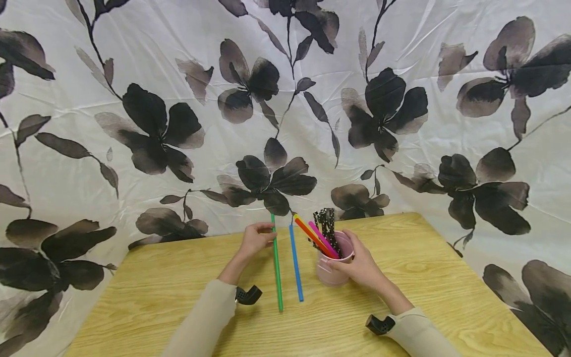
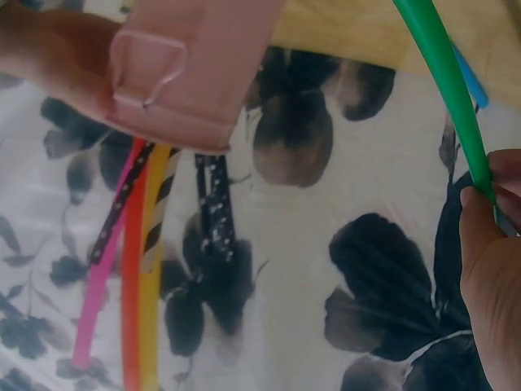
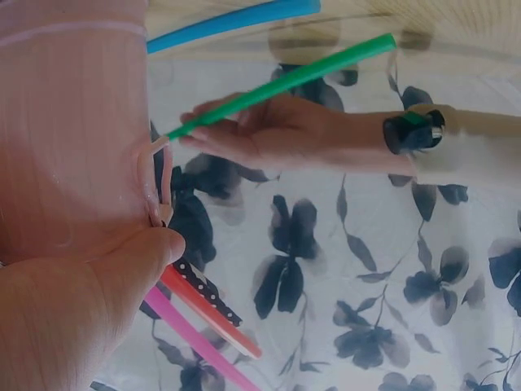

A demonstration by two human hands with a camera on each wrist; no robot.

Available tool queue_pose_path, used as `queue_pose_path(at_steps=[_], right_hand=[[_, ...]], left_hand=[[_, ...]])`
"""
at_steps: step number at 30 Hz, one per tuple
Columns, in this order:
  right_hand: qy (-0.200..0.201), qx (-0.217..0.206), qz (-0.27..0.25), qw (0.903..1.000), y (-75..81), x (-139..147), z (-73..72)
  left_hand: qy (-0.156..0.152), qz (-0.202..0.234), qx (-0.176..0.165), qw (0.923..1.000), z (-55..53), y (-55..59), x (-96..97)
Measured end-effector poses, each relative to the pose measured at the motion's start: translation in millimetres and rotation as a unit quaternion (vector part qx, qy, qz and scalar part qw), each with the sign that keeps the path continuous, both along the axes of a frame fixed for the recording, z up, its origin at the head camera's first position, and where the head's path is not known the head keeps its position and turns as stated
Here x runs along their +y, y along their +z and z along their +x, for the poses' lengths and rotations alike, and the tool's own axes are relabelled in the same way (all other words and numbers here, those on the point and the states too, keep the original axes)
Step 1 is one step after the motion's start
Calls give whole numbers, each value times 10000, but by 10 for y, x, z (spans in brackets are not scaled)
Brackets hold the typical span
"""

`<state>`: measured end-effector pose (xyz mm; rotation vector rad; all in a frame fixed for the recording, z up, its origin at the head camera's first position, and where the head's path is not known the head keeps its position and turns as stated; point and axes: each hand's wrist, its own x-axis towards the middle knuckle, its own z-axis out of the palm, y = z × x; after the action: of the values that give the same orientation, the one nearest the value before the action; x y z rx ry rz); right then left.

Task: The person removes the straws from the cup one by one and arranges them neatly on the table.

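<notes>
Left grip (image 1: 257, 240) pinches a slender green straw (image 1: 277, 272), right grip (image 1: 362, 264) clasps a round pink cup (image 1: 329, 273)

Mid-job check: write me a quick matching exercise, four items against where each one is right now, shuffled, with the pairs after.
Things:
1. Green straw
2. Blue straw
3. Pink cup
4. Orange straw

Places:
A. Gripped by the right hand
B. Standing in a container with other straws
C. Pinched by the left hand
D. Touched by neither hand, outside any container

Pairs: 1-C, 2-D, 3-A, 4-B
</notes>
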<state>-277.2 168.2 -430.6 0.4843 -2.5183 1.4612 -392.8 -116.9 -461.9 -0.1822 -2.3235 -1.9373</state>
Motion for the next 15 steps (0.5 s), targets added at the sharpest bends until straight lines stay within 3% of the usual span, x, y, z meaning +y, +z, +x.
queue_pose_path(at_steps=[9,15], right_hand=[[-125,-13,180,9998,-297,87,-223],[-124,37,168,9998,-329,103,-250]], left_hand=[[-168,-427,-47,9989,-68,-144,52],[-230,-396,-256,9986,-141,-215,53]])
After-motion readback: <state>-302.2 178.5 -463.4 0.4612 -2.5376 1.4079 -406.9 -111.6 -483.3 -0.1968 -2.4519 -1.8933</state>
